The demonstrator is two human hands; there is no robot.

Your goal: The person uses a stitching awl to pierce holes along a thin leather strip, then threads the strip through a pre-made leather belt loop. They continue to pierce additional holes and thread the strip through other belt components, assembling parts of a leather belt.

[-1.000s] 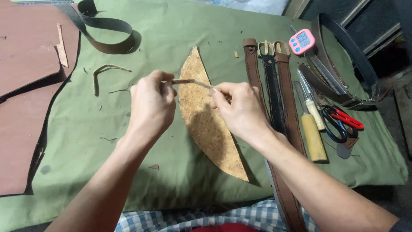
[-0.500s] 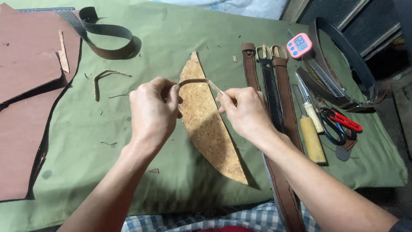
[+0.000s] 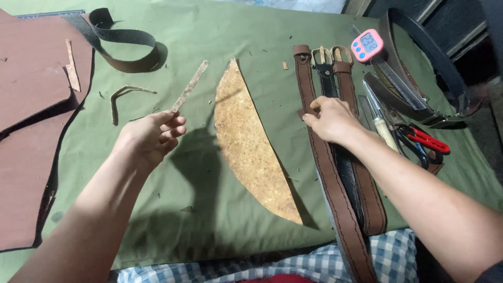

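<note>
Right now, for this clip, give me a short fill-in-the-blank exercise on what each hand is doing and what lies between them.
1. The left hand holds up a thin leather ____ by one end.
2. The right hand rests on the ____ laid side by side on the green cloth.
3. The tan half-round leather piece lies ____ the two hands.
4. The scissors to the right have ____ handles.

Missing words: strip; belts; between; red

Green cloth [image 3: 236, 47], brown belts [image 3: 335, 194], perhaps speckled tan piece [image 3: 246, 147].
</note>
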